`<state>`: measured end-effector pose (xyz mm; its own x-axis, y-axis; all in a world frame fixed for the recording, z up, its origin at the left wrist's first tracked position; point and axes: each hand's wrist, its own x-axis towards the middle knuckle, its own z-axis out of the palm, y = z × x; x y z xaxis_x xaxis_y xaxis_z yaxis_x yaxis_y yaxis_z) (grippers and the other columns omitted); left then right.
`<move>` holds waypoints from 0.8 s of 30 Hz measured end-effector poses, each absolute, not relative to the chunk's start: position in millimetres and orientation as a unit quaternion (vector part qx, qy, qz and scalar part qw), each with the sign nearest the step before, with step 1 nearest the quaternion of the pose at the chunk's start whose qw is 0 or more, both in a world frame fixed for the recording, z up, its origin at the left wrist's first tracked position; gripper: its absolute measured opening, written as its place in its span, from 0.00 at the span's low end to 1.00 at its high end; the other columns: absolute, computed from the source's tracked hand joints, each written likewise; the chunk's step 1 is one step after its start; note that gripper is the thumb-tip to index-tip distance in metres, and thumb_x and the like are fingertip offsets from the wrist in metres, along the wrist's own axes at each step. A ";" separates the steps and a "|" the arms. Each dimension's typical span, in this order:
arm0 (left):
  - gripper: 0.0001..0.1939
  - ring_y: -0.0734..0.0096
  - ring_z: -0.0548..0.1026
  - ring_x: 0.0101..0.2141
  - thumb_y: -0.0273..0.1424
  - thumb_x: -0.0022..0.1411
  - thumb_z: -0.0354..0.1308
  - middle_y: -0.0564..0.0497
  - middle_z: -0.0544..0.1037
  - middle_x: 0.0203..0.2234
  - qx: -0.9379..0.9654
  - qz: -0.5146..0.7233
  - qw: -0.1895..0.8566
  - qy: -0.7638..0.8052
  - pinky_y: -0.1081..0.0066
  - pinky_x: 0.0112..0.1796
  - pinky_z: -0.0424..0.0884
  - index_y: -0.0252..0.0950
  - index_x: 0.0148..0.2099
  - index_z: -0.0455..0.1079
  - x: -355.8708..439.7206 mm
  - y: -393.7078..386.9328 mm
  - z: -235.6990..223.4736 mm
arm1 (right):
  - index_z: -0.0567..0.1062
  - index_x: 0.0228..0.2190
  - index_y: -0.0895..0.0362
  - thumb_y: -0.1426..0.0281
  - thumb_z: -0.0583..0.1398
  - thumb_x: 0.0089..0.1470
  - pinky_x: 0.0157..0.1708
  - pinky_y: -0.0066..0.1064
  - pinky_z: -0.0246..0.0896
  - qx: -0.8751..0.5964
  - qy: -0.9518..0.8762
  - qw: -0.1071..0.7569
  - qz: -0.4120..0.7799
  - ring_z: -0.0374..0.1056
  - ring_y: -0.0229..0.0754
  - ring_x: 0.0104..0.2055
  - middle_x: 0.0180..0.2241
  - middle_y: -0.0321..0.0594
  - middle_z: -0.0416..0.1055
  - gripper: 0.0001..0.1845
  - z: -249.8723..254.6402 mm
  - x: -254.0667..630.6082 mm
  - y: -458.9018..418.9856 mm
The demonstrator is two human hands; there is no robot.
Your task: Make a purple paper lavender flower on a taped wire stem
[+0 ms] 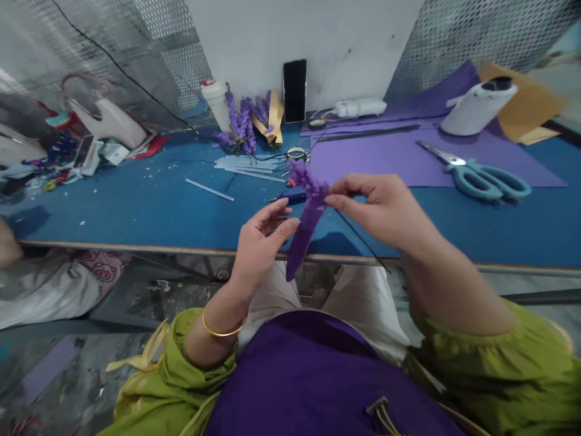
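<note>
My right hand [379,206] pinches a purple paper flower [305,177] between thumb and fingertips, above the table's front edge. A thin dark stem [363,237] slants down to the right from under that hand. From the flower hangs a loose purple strip [303,239], its lower end past the table edge. My left hand [265,236] is open just left of the strip, fingers apart; its thumb tip is close to the strip, and I cannot tell whether they touch. Behind the flower lies a blue glue gun [293,196], partly hidden.
Teal-handled scissors [488,178] rest on purple sheets [376,160] at right, near a white roll [476,109]. Glue sticks [247,162], finished purple flowers [242,124], a white cup [216,103] and an upright phone [295,91] stand or lie behind. Another person's arm [6,245] shows at far left.
</note>
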<state>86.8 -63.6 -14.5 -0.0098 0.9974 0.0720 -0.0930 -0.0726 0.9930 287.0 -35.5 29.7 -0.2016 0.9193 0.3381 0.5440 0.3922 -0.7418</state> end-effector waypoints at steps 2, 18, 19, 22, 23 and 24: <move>0.23 0.67 0.76 0.41 0.37 0.53 0.68 0.47 0.79 0.42 0.500 0.546 0.488 0.463 0.69 0.41 0.72 0.38 0.51 0.75 87.2 -55.6 -12.1 | 0.75 0.25 0.55 0.64 0.60 0.52 0.31 0.35 0.56 -0.509 -0.757 0.370 0.174 0.64 0.43 0.29 0.25 0.40 0.73 0.09 38.0 307.2 -14.4; 0.11 0.80 0.67 0.22 0.32 0.58 0.60 0.55 0.69 0.20 0.435 0.417 0.697 0.389 0.78 0.24 0.63 0.33 0.26 0.67 141.7 -2.6 -1.1 | 0.76 0.22 0.56 0.62 0.60 0.51 0.22 0.29 0.48 -0.577 -0.768 0.181 0.213 0.58 0.35 0.20 0.16 0.31 0.66 0.12 -13.2 342.3 52.1; 0.10 0.80 0.67 0.22 0.32 0.58 0.59 0.54 0.69 0.20 0.429 0.412 0.700 0.395 0.78 0.25 0.63 0.33 0.26 0.68 144.0 -1.2 -2.8 | 0.76 0.23 0.56 0.63 0.60 0.52 0.23 0.29 0.48 -0.584 -0.764 0.188 0.202 0.59 0.35 0.20 0.17 0.32 0.67 0.11 -11.3 343.5 50.9; 0.10 0.78 0.70 0.23 0.34 0.60 0.60 0.52 0.73 0.22 0.409 0.408 0.707 0.409 0.77 0.26 0.66 0.31 0.31 0.73 147.6 2.6 -8.0 | 0.79 0.26 0.55 0.67 0.60 0.52 0.26 0.31 0.53 -0.597 -0.740 0.275 0.143 0.64 0.39 0.25 0.22 0.36 0.72 0.08 -2.3 345.9 45.2; 0.11 0.78 0.72 0.24 0.35 0.60 0.61 0.51 0.74 0.24 0.403 0.410 0.709 0.409 0.76 0.26 0.67 0.31 0.33 0.75 148.1 3.9 -9.5 | 0.80 0.27 0.55 0.67 0.61 0.53 0.28 0.31 0.55 -0.583 -0.735 0.318 0.134 0.66 0.40 0.27 0.24 0.37 0.74 0.08 1.4 345.3 42.2; 0.11 0.77 0.72 0.25 0.36 0.59 0.62 0.50 0.75 0.25 0.398 0.414 0.710 0.407 0.76 0.27 0.67 0.31 0.34 0.76 148.4 5.0 -10.6 | 0.80 0.28 0.55 0.67 0.61 0.53 0.30 0.32 0.57 -0.558 -0.736 0.358 0.137 0.67 0.41 0.30 0.27 0.38 0.76 0.08 5.1 343.8 38.7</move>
